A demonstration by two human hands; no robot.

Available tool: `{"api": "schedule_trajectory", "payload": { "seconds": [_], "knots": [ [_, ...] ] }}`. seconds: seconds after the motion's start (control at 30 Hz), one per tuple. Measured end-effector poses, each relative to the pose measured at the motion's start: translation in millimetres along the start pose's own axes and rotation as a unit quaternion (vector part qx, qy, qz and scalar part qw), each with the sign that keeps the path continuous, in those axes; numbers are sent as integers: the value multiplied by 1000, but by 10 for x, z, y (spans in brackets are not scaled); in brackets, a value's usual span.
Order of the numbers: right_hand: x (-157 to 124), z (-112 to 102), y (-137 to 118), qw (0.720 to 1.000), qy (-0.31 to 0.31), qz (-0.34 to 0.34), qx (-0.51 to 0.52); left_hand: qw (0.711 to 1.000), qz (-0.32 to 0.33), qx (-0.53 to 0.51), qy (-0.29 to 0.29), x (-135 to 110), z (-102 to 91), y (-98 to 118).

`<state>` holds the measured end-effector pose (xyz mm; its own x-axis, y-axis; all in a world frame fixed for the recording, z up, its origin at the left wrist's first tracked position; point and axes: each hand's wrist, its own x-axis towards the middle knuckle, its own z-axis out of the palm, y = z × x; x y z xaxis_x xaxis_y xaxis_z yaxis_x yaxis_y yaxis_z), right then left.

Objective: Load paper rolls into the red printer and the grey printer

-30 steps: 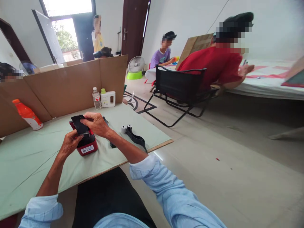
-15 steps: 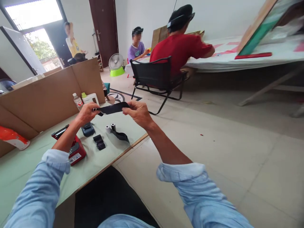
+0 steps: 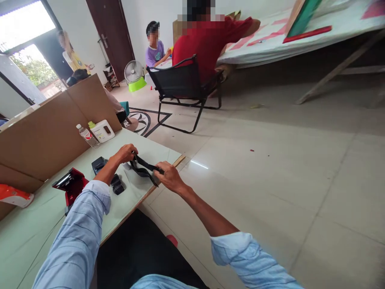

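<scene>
My left hand [image 3: 125, 153] is closed on one end of a black ribbon [image 3: 145, 163], just above the table near its right corner. At the ribbon's other end, my right hand [image 3: 170, 176] grips it by the table's front edge. Between them the strip hangs slightly slanted. Below lies a second black ribbon [image 3: 143, 173], its rolls mostly hidden by my left hand. A small folded black bundle [image 3: 117, 184] rests left of it. Behind my left forearm are a dark blue-grey device [image 3: 98, 163] and a red machine [image 3: 73, 190] with its lid raised, partly covered by my sleeve.
A cardboard partition [image 3: 54, 120] borders the table's back, with a water bottle [image 3: 87, 136] and a white jug [image 3: 104, 131] before it. An orange-and-white package [image 3: 15, 195] lies left. Beyond, a person in red [image 3: 195, 48] sits on a black chair [image 3: 177, 82] beside a fan [image 3: 134, 75].
Both hands have come down with the black ribbon, from raised in the air to just above the table. My view has shifted, and more of the red machine's raised lid shows.
</scene>
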<state>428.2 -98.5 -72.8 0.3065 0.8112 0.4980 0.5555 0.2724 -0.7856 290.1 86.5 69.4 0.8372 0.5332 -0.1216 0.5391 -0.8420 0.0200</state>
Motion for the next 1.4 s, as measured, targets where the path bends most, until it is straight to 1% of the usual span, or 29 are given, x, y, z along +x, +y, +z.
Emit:
{"api": "schedule_trajectory", "payload": {
  "seconds": [0.1, 0.17, 0.33, 0.43, 0.53, 0.63, 0.73, 0.8, 0.9, 1.0, 1.13, 1.27, 1.4],
  "knots": [
    [-58, 54, 14, 999, -16, -33, -28, 999, 16, -5, -31, -68, 30, -54],
    [-74, 64, 13, 998, -15, -44, -40, 999, 18, -9, -43, -119, 29, -91],
    [-72, 74, -15, 996, -26, -63, -56, 999, -8, 8, -37, -197, 36, -112],
    [-69, 86, -37, 994, -30, -76, -66, 998, -30, 18, -51, -218, 37, -82],
    [-74, 83, -50, 993, -32, -82, -75, 997, -24, 25, -62, -255, 4, -63],
    [-85, 63, -53, 994, -35, -86, -65, 998, -19, 11, -56, -341, -62, -72],
    [-102, 48, -54, 994, -33, -87, -55, 996, -52, -27, -61, -486, -138, -87],
    [-119, 47, -54, 995, -32, -85, -48, 993, -82, -42, -80, -606, -179, -82],
    [-153, 53, -50, 996, -25, -82, -37, 986, -121, -21, -108, -790, -200, -34],
    [-186, 52, -47, 996, -11, -80, -28, 983, -135, 31, -117, -942, -153, 59],
    [-221, 46, -73, 997, -5, -71, -22, 985, -101, 81, -116, -1069, -17, 229],
    [-252, 57, -127, 997, -1, -71, -19, 982, -85, 121, -115, -1118, 102, 377],
    [-293, 93, -153, 997, 8, -79, -12, 981, -101, 125, -110, -1138, 179, 406]
  ]
}}
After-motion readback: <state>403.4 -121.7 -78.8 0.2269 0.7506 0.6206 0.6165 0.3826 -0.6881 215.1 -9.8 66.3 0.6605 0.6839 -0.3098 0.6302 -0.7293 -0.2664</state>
